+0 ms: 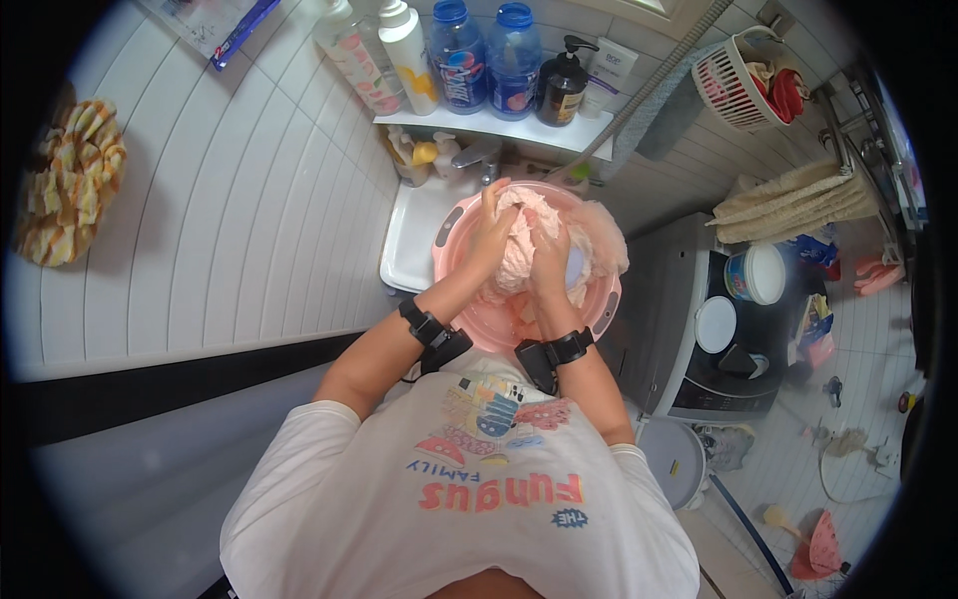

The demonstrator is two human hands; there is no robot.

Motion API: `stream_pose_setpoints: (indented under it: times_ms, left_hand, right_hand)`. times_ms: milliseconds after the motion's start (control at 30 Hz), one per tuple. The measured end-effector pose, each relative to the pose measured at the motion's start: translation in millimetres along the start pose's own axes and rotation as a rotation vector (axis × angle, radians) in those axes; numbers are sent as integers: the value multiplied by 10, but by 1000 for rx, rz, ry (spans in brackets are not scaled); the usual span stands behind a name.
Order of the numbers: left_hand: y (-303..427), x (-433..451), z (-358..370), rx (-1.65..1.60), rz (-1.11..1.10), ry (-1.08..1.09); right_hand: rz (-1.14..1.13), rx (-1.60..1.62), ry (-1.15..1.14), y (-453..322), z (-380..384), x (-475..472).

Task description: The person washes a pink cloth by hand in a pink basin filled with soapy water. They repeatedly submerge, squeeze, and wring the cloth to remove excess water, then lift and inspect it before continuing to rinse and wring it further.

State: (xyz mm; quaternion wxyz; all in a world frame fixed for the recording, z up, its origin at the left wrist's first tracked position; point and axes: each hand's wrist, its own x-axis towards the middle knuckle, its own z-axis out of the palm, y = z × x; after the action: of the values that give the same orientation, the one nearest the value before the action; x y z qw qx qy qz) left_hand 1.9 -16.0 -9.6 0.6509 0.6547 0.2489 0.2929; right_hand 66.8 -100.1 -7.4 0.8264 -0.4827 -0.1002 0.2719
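A pink plastic basin (443, 251) rests on the white washbasin (415, 224), below the faucet (486, 153). In it lies a bunched, wet-looking pale pink plush item (516, 262), perhaps a soft toy or fluffy cloth. My left hand (492, 233) grips its upper left side, thumb and fingers curled around the fabric. My right hand (550, 258) grips it from the right. A smooth pale lavender patch (575, 266) shows beside my right hand. Sheer pink fabric (610, 236) hangs over the basin's right rim. Pinkish water seems to lie at the bottom. Both wrists wear black strapped devices.
Above the faucet, a white shelf (494, 131) carries several bottles, including blue ones (458, 67) and a dark pump bottle (561, 82). To the right stands a washing machine (692, 314) with a white tub (756, 273) on top. A flexible hose (658, 71) runs near the shelf.
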Motion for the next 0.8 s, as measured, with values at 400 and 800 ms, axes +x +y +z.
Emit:
stream_pose_setpoints:
  times_ms: [400, 800]
  left_hand:
    - [431, -131, 135, 299, 360, -63]
    - [139, 19, 145, 289, 314, 27]
  right_hand:
    - [402, 509, 73, -113, -34, 185]
    - [104, -189, 249, -82, -47, 4]
